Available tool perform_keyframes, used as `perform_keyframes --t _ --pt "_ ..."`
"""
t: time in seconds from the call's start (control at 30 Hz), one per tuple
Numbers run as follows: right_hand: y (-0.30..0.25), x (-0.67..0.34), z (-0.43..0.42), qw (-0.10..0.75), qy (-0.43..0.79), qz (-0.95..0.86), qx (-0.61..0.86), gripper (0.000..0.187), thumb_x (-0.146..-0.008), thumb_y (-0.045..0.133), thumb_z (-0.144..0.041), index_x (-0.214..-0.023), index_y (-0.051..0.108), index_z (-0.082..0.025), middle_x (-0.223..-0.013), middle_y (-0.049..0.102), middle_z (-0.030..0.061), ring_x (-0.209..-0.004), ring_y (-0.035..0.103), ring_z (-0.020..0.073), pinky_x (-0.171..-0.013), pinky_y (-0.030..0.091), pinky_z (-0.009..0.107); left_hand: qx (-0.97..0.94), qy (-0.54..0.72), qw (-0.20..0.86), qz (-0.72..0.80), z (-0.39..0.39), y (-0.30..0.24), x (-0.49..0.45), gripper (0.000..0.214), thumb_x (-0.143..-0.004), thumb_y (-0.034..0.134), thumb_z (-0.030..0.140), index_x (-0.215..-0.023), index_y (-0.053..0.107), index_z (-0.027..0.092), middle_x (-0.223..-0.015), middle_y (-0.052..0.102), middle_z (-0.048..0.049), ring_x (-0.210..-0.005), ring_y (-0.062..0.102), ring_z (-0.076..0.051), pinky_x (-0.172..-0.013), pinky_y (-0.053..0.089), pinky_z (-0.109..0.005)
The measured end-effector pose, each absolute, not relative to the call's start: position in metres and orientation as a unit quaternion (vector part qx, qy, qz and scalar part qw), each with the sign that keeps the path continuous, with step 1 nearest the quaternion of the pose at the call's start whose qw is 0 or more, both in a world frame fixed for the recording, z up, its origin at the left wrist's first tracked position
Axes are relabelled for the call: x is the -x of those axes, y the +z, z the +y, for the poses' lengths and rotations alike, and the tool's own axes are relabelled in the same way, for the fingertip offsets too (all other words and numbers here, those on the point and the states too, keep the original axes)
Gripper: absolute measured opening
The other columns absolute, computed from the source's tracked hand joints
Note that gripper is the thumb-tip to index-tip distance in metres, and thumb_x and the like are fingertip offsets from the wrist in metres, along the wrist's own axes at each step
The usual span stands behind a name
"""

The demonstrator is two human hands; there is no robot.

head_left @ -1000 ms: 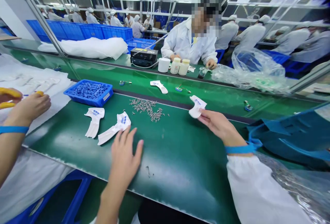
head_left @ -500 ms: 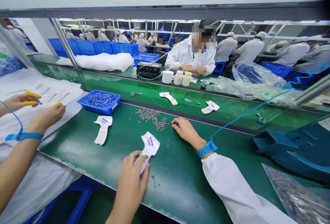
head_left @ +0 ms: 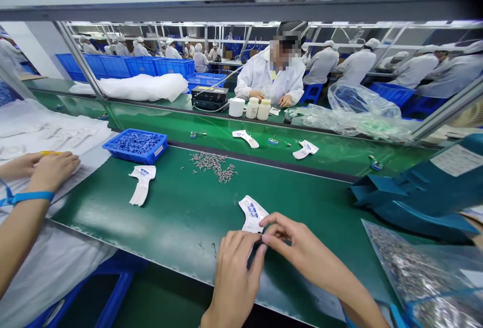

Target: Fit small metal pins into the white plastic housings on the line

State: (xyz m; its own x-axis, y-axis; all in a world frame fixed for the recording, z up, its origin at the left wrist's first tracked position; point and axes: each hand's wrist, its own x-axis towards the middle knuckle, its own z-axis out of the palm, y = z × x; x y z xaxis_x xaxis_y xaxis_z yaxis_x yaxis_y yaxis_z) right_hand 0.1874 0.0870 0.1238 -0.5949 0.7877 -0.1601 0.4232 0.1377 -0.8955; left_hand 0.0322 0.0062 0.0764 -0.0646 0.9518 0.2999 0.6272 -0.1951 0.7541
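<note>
A white L-shaped piece with blue print [head_left: 252,215] is held over the green belt [head_left: 181,207] near its front edge. My left hand [head_left: 236,272] pinches its lower end, and my right hand [head_left: 298,242] reaches in from the right, with its fingertips on the same end. That end is hidden by my fingers. A similar white piece [head_left: 140,184] lies flat on the belt to the left. A scattered heap of small metal parts [head_left: 213,166] lies just beyond my hands.
A blue tray of small blue parts [head_left: 135,147] sits at the belt's far edge. A co-worker's hand [head_left: 53,169] rests at left on white sheeting. A teal bag [head_left: 415,192] and a clear bag of silvery parts [head_left: 415,272] lie at right. A second green belt runs beyond.
My right hand has moved from beside the metal parts onto the white piece, which my left hand has carried right. The view has tilted and shifted. The co-worker's yellow-handled tool is now mostly hidden.
</note>
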Motion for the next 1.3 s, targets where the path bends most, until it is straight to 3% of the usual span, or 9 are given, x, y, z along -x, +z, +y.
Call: perform_keyframes --t 0.13,0.3,0.57,0.77,1.3 --pt "0.117 -0.184 0.075 0.204 0.542 -0.7 0.419 0.023 -0.095 0.056 -0.043 -0.088 0.064 -0.022 -0.083 0.07 0.0 -0.081 0.064 0.0179 -0.073 0.047 0.026 -0.646 0.429 0.187 0.603 0.002 0.073 -0.035 0.014 -0.099 0.051 0.018 -0.103 0.062 0.025 -0.096 0.069 -0.0022 -0.089 0.06 -0.021 -0.076 0.046 -0.032" --pt "0.112 -0.181 0.076 0.198 0.517 -0.724 0.411 0.023 -0.095 0.055 -0.041 -0.088 0.067 -0.023 -0.084 0.071 0.0003 -0.079 0.064 0.0182 -0.072 0.047 0.026 -0.649 0.417 0.091 0.63 -0.003 0.07 -0.035 0.013 -0.097 0.054 0.015 -0.097 0.064 0.022 -0.088 0.069 -0.0024 -0.082 0.06 -0.021 -0.074 0.044 -0.033" --pt "0.107 -0.191 0.087 0.225 0.401 -0.739 0.492 0.019 -0.097 0.051 -0.038 -0.099 0.064 -0.025 -0.091 0.07 0.0013 -0.079 0.063 0.0186 -0.071 0.048 0.03 -0.645 0.345 0.017 0.682 -0.005 0.06 -0.027 0.021 -0.098 0.052 0.016 -0.11 0.067 0.022 -0.096 0.068 -0.0053 -0.087 0.06 -0.022 -0.074 0.045 -0.034" --pt "0.088 -0.18 0.081 0.222 0.337 -0.839 0.365 0.018 -0.099 0.049 -0.022 -0.109 0.063 -0.026 -0.115 0.067 0.0035 -0.111 0.057 0.022 -0.096 0.046 0.037 -0.633 0.336 0.008 0.697 -0.003 0.06 -0.029 0.02 -0.098 0.051 0.017 -0.105 0.069 0.021 -0.092 0.067 -0.0054 -0.085 0.058 -0.021 -0.073 0.045 -0.034" --pt "0.079 -0.18 0.08 0.228 0.302 -0.876 0.3 0.025 -0.102 0.044 -0.018 -0.116 0.063 -0.026 -0.115 0.066 0.006 -0.11 0.057 0.0227 -0.096 0.048 0.039 -0.648 0.258 -0.01 0.716 0.0 0.069 -0.03 0.022 -0.097 0.049 0.016 -0.107 0.068 0.022 -0.09 0.064 -0.0047 -0.08 0.057 -0.021 -0.068 0.041 -0.033"
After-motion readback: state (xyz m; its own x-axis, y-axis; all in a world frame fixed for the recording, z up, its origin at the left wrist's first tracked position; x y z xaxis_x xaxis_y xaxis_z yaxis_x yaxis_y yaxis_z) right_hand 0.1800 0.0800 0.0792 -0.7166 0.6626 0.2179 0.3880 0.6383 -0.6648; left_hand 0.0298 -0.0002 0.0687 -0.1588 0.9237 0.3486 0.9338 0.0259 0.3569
